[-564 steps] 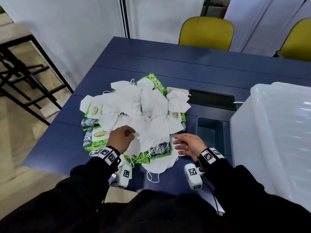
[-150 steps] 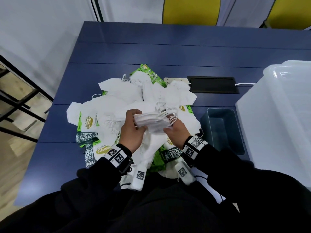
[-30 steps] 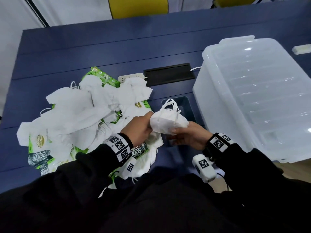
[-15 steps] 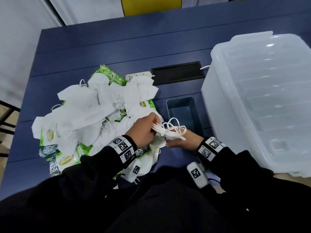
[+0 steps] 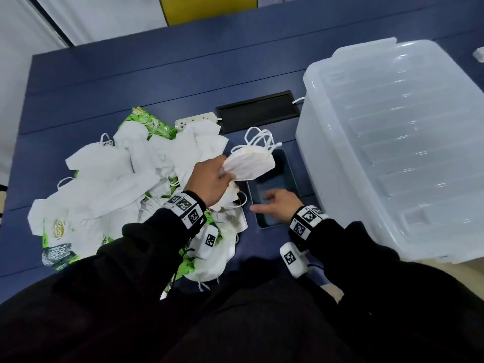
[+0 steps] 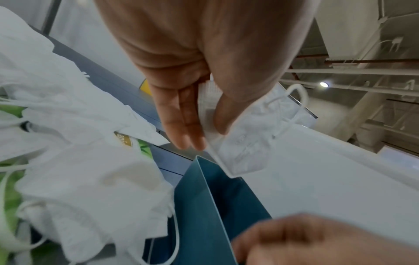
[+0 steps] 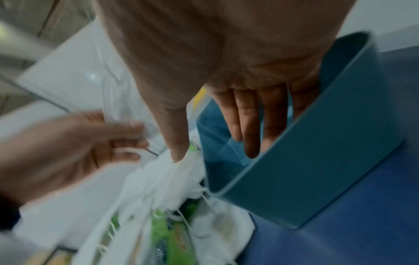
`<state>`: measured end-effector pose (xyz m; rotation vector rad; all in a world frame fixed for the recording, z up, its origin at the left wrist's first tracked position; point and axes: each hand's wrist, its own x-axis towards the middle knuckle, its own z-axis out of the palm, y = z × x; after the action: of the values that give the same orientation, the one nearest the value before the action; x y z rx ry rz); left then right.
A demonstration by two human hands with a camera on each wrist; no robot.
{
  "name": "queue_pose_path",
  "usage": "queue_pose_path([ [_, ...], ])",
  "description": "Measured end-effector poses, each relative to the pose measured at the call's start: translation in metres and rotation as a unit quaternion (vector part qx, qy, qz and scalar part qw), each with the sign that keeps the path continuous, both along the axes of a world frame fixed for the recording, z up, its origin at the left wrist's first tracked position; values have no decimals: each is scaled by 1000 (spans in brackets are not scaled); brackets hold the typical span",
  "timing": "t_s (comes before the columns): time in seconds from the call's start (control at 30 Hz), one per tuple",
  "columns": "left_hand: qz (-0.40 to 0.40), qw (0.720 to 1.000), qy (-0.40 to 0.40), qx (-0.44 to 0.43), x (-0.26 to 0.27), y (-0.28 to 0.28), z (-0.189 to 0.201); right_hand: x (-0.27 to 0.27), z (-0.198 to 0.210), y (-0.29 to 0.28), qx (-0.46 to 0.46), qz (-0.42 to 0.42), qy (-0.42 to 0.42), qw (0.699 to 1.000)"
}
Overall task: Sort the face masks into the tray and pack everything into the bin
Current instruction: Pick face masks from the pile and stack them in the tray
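Left hand pinches stacked masks above the blue tray; right hand (fingers straight, holding nothing) reaches inside it.

Stack of masks passes to one hand

Half a second ago both hands held the stack of masks; now the left hand alone pinches it, raised beyond the right hand, which has let go and reaches with straight fingers into the blue tray just below the stack.
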<state>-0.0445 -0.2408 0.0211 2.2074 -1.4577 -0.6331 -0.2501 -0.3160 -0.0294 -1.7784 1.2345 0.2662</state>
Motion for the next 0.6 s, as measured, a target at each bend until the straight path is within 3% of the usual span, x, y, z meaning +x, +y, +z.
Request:
queue_pose_path([
  [0.1, 5, 1000, 11, -14, 8, -5, 0, 9, -3, 3, -21, 123, 66, 990],
  [0.37, -96, 995, -10, -13, -3, -8, -15, -38, 5, -9, -122, 207, 98, 966],
  [0.6, -107, 991, -76, 24, -21, -9, -38, -54, 5, -7, -127, 237, 145, 952],
])
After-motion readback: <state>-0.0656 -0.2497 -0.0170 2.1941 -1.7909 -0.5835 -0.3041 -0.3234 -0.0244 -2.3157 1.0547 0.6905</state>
